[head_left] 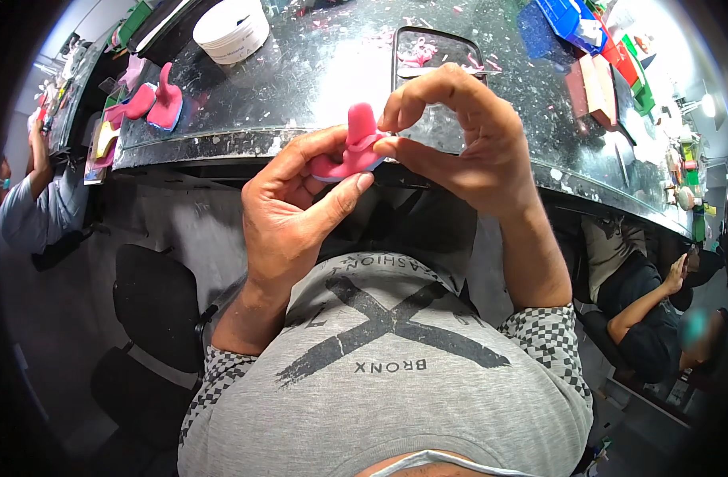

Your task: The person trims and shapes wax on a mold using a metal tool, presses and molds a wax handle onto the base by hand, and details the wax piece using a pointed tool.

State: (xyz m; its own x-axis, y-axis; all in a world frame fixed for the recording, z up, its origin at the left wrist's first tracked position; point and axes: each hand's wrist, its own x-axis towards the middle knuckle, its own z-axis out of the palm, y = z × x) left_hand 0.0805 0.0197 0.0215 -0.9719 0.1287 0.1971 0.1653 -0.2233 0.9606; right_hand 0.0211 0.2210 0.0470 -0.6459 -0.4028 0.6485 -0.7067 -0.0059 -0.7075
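My left hand (288,207) is closed around a pink moulded piece (353,163), which has a rounded upright lobe and a pale bluish base. Its thumb presses on the base, and the fingers wrap the far side. A thin pink strip (369,142) runs around the foot of the lobe toward my right hand (467,139). Thumb and forefinger of that hand are pinched at the strip's end, against the side of the piece. Both hands are raised just in front of the bench edge.
On the speckled black bench (316,87) are a white tub (231,32), similar pink pieces (167,99), and a black tray (404,36) with pink scraps and a knife-like metal tool (439,71). Blue bins (572,24) stand far right. Other people sit left and right.
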